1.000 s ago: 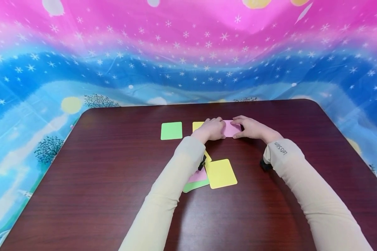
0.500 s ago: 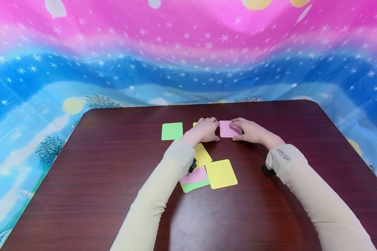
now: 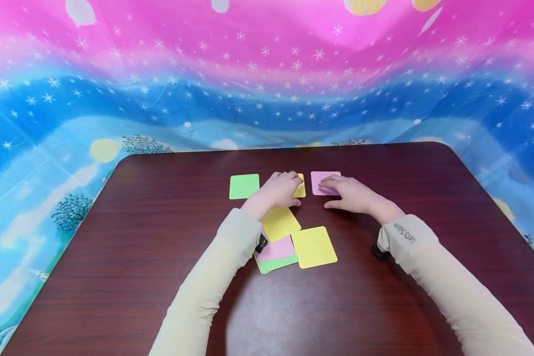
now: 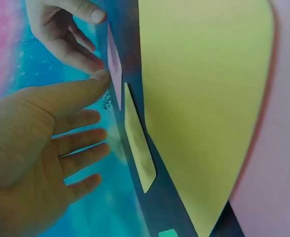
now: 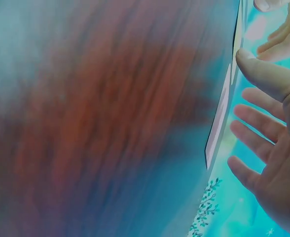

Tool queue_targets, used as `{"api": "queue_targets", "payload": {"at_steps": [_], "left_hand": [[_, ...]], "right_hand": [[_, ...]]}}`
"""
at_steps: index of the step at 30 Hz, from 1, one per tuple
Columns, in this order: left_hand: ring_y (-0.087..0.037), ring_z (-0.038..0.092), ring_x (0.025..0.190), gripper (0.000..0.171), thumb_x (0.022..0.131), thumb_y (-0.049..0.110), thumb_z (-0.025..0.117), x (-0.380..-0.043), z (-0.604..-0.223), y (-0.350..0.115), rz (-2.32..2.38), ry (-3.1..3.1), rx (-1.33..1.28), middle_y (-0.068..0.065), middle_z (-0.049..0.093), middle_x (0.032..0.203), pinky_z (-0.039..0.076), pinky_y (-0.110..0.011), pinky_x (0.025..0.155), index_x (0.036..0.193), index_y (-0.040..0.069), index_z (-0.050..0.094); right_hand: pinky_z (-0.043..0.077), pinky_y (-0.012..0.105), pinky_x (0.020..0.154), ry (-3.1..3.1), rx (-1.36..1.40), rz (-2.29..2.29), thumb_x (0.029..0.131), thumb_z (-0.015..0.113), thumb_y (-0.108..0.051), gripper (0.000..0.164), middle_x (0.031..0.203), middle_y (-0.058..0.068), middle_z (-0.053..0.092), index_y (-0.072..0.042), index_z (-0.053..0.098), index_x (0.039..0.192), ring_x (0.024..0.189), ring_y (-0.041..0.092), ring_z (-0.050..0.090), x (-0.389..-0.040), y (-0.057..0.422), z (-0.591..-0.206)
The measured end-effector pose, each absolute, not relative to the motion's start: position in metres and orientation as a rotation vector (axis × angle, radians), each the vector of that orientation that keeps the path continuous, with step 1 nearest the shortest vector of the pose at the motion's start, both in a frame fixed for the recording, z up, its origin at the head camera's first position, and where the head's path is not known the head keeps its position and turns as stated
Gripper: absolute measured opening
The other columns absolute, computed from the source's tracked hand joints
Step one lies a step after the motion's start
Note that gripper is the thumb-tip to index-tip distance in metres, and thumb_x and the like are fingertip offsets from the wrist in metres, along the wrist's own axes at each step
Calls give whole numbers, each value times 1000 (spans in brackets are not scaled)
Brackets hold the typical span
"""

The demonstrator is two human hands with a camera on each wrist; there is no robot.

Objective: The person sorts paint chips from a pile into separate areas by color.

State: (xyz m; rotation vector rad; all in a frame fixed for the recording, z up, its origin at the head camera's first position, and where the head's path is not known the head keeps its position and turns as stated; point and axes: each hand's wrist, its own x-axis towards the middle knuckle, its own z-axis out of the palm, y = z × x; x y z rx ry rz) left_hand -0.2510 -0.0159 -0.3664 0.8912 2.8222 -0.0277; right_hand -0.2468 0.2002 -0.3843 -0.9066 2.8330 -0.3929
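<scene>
Three square cards form a row near the table's far side: a green card [image 3: 244, 187], a yellow card [image 3: 300, 190] and a pink card [image 3: 324, 176]. Over the yellow one hovers my left hand [image 3: 275, 191], hiding much of it; its fingers look relaxed and spread in the left wrist view, holding nothing. My right hand [image 3: 356, 195] is above the pink card's right part, fingers loosely extended, thumb apart from it. Closer to me lies a loose pile: a yellow card [image 3: 281, 224] over a pink card [image 3: 277, 248] and a green card [image 3: 278, 263], with another yellow card [image 3: 314, 247] beside them.
The dark wooden table [image 3: 138, 237] has rounded far corners. Behind it and along its sides hangs a pink and blue cloth [image 3: 267, 84] with snowflakes and trees. A dark wrist device [image 3: 379, 251] shows below the right sleeve.
My left hand has moved left, off the pink card and over the yellow card. My right hand has let go of the pink card and drawn slightly back towards me.
</scene>
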Motion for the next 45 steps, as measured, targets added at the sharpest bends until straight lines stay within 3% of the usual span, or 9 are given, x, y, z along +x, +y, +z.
{"api": "queue_targets", "payload": {"at_steps": [15, 23, 36, 45], "left_hand": [[-21, 42, 122, 61, 82, 39, 63, -229, -360, -39, 55, 2861, 879, -5, 47, 132, 33, -40, 100, 133, 11, 46], [-24, 49, 111, 63, 80, 43, 65, -215, -360, -53, 67, 2860, 834, -7, 50, 124, 38, -38, 93, 130, 9, 48], [-23, 52, 96, 75, 66, 57, 70, -191, -363, -68, 56, 2813, 740, -7, 53, 109, 41, -38, 88, 118, 5, 53], [-25, 48, 100, 81, 60, 62, 72, -181, -363, -72, -6, 2790, 664, -9, 48, 108, 39, -37, 87, 111, 2, 54]], "right_hand": [[33, 46, 100, 2828, -1080, -351, 79, 69, -31, 57, 124, 11, 55, -3, 53, 126, 117, 27, 49, -227, 174, -373], [31, 46, 101, 2803, -1088, -313, 78, 69, -35, 57, 126, 8, 55, -8, 54, 126, 119, 26, 47, -220, 157, -372], [33, 44, 99, 2732, -1222, -285, 74, 72, -39, 64, 125, 5, 56, -9, 53, 127, 116, 22, 50, -212, 135, -372], [30, 43, 102, 2709, -1240, -240, 74, 72, -38, 63, 126, 1, 55, -11, 52, 127, 119, 20, 47, -210, 126, -375]]}}
